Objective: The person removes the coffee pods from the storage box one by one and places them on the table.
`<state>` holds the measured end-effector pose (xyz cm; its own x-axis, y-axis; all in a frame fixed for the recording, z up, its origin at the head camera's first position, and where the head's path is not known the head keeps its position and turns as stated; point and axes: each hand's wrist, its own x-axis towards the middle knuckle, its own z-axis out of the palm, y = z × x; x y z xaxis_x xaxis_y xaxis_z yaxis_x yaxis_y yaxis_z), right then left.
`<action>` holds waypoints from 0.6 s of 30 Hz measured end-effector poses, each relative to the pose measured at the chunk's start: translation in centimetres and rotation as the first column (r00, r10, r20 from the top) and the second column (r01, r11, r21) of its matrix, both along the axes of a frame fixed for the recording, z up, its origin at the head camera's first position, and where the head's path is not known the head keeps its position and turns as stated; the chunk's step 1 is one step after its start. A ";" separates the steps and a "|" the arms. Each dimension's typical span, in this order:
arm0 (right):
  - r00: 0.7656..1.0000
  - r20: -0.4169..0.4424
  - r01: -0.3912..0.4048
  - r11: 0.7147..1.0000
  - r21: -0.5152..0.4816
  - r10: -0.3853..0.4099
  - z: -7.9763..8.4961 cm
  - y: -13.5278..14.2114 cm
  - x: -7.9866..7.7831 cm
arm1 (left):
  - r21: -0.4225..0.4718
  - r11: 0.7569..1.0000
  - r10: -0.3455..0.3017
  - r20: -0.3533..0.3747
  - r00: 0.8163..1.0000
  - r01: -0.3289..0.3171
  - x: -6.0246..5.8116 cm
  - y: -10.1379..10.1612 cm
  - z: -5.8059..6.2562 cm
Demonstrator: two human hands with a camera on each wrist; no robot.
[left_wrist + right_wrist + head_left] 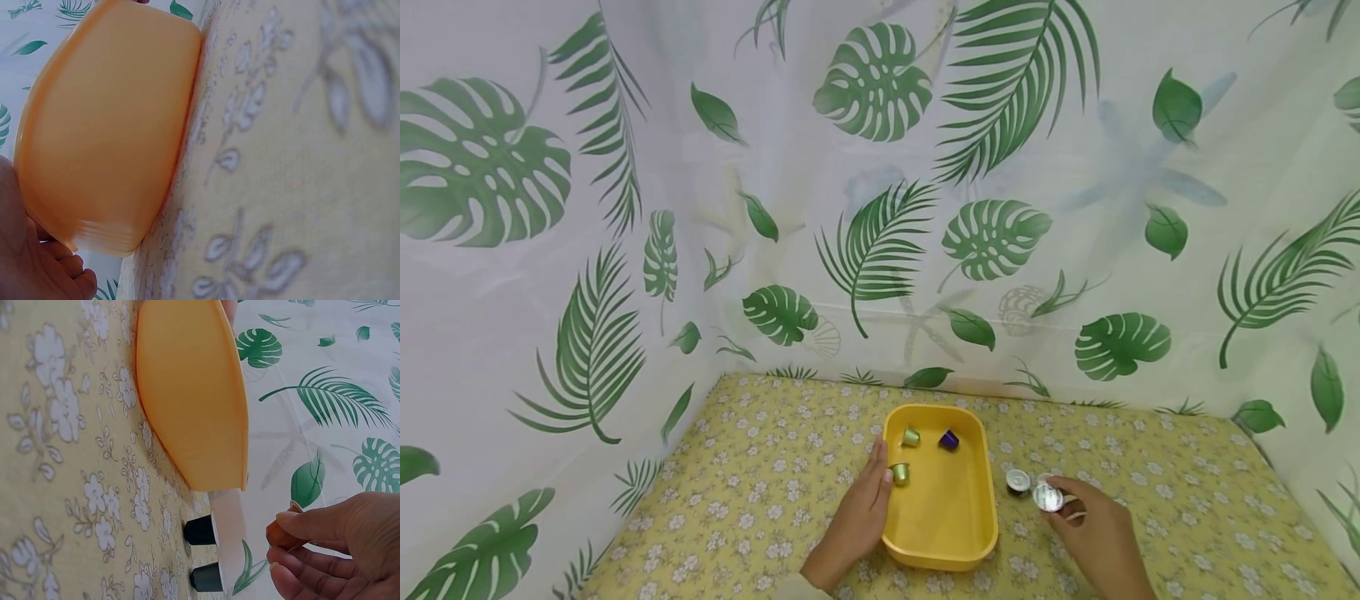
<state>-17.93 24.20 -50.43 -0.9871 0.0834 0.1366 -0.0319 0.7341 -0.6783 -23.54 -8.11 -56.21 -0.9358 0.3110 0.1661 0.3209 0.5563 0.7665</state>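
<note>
My left hand point(861, 504) grips the left rim of a yellow plastic tray point(940, 554). Its curled fingers point(70, 269) show at the tray's edge in the left wrist view. Inside the tray lie two green coffee capsules, one near the back point(911, 437) and one by the left wall point(900, 474), plus a purple capsule point(949, 440). Right of the tray, my right hand point(1097, 521) pinches an orange-brown coffee capsule point(284, 536) between thumb and fingers, its silver lid facing up in the head view. Two dark capsules point(200, 530) point(207, 577) stand beside it on the cloth.
A yellow flowered cloth point(737, 500) covers the table. White sheeting point(865, 350) printed with green leaves rises at the back and on both sides.
</note>
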 end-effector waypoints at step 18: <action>0.999 -0.005 0.050 0.999 -0.005 -0.050 -0.1 2.1 0.0 | 0.000 1.000 0.001 0.005 1.000 -0.001 0.1 0.0 0.1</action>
<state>-17.92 26.26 -50.57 -0.9809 0.1337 0.1411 0.0017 0.7317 -0.6816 -23.43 -8.07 -56.15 -0.9367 0.3104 0.1618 0.3171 0.5566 0.7679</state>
